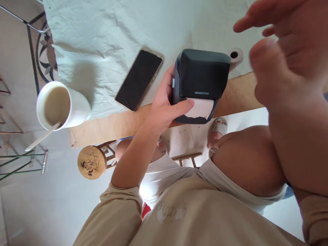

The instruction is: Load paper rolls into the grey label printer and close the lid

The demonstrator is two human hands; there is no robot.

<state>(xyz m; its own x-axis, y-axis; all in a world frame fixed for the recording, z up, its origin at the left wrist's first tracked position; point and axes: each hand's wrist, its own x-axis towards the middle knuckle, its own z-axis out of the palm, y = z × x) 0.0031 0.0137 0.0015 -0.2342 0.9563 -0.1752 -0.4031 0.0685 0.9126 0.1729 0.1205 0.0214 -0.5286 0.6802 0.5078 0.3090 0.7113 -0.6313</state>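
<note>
I am gripping the label printer [201, 82] with my left hand [164, 109], thumb pinning its paper for steadiness; my right hand [287, 65] is hovering open and empty beside it.

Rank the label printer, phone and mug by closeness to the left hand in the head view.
1. Label printer: held by the left hand, thumb on its paper.
2. Phone: lying just beyond the fingers.
3. Mug: farthest, at the table's edge.
</note>
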